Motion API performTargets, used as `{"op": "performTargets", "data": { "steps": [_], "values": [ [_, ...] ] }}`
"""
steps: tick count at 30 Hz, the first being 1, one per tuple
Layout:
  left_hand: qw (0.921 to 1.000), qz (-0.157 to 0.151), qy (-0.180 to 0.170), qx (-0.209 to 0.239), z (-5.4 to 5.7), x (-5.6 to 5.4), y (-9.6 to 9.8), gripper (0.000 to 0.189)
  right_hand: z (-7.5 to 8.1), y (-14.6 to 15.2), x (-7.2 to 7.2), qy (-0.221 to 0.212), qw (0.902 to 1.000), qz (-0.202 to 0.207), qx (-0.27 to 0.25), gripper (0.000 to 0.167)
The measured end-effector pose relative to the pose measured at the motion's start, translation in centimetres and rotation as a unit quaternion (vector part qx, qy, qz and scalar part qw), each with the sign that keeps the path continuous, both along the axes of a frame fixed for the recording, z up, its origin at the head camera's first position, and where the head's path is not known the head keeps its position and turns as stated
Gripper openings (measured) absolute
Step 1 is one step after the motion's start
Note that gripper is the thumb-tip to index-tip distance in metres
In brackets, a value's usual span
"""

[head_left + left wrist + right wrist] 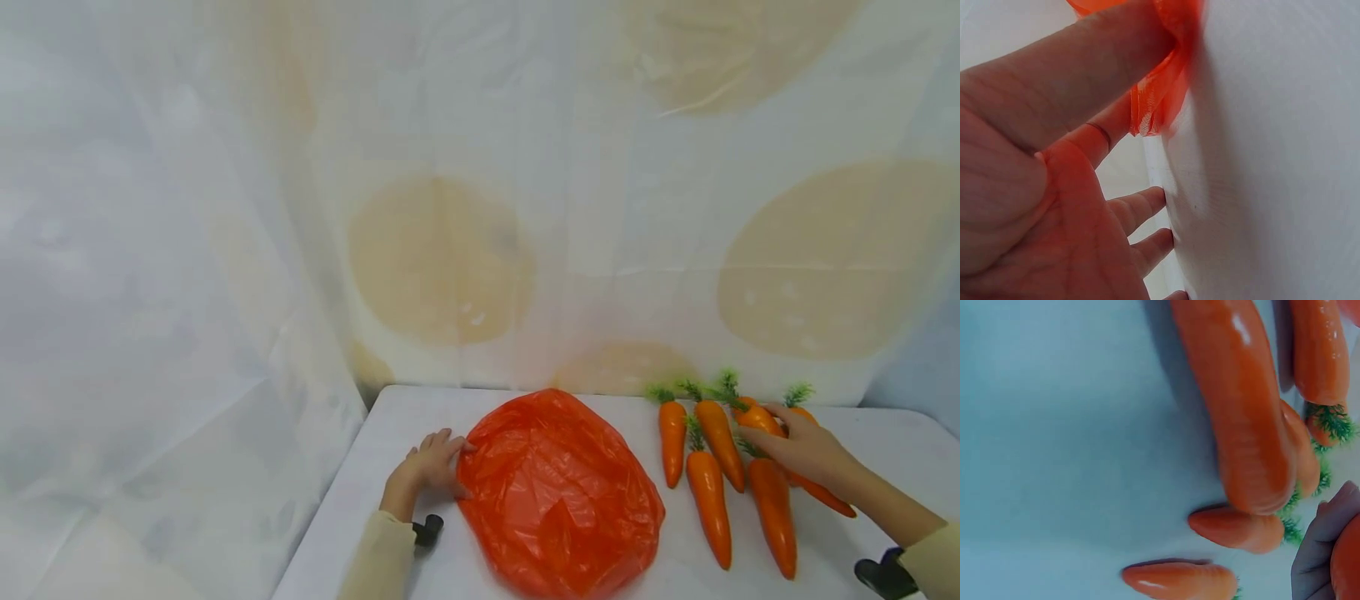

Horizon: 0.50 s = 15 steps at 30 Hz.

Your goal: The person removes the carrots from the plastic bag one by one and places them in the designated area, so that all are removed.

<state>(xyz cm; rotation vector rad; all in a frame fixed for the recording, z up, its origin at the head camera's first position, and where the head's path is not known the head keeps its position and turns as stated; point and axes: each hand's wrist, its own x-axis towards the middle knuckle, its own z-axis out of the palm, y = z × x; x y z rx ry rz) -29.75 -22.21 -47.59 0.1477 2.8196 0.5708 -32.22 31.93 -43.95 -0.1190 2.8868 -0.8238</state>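
Observation:
A crumpled red plastic bag (555,508) lies spread on the white table. At its left edge my left hand (429,468) pinches the bag's rim between thumb and index finger; the other fingers (1138,209) extend to the tabletop in the left wrist view. Over on the right, my right hand (813,454) grips an orange carrot (759,419) with green fronds, thumb on one side and fingers on the other. In the right wrist view, only part of that carrot (1349,562) shows at the lower right edge.
Several other carrots lie around the right hand, among them a front carrot (772,517), one nearer the bag (708,508) and a far-left one (672,442). A patterned curtain (600,250) hangs behind the white table (442,567).

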Motion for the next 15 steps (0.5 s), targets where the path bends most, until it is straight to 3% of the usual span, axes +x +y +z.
{"op": "performTargets", "data": {
  "steps": [6,15],
  "values": [
    [1.0,-0.001,0.006,-0.005,0.1,-0.1,-0.2,0.061,-0.6,0.9,0.9,-0.035,0.9979,-0.022,-0.05,0.089],
    [1.0,0.001,0.0,-0.001,0.1,-0.3,-0.4,0.062,-2.5,2.0,1.4,-0.053,0.9967,-0.044,-0.044,0.087]
  ]
}}
